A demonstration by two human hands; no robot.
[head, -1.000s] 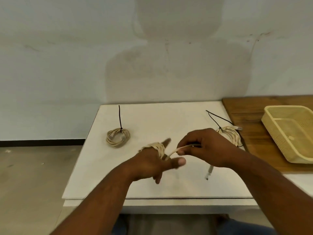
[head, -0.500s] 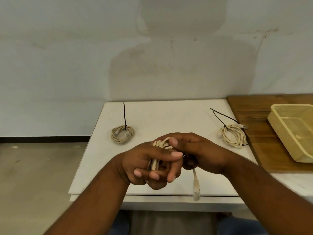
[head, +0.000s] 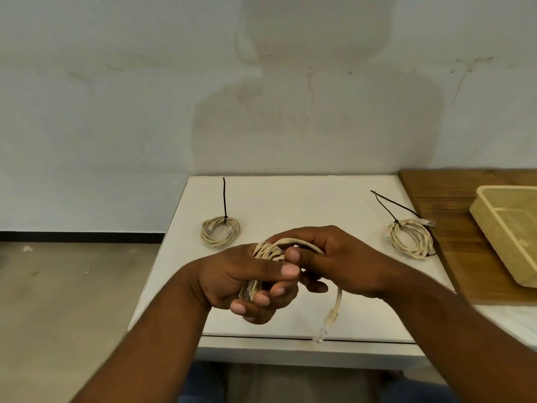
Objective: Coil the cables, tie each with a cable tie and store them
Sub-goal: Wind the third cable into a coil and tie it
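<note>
Open tabletop (head: 305,205) between two tied coils (head: 220,231)

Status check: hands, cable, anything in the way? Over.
Left hand grips the coil, right hand pinches its top loop. Plug end dangling, no tie seen. Tied coils lie aside; nothing blocks the basket.

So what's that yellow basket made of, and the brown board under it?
The basket looks like moulded plastic, matte cream, with a fine mesh pattern in its walls. The board seems to be wood or wood-look laminate: brown, dull, with grain streaks. I can't tell which.
</note>
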